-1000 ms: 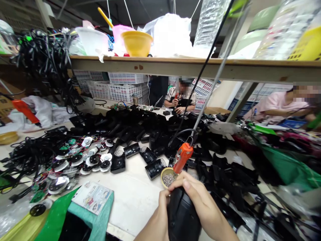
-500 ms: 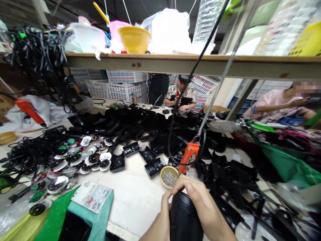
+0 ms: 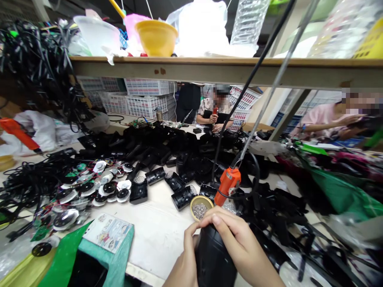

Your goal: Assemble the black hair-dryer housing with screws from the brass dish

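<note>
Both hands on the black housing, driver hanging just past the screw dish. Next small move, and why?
Probably the right hand lets go and reaches forward to the orange screwdriver. Both hands clasp the black housing at its top; the left hand can steady it alone. The driver hangs free on its cord just beyond, beside the dish of screws.
</note>
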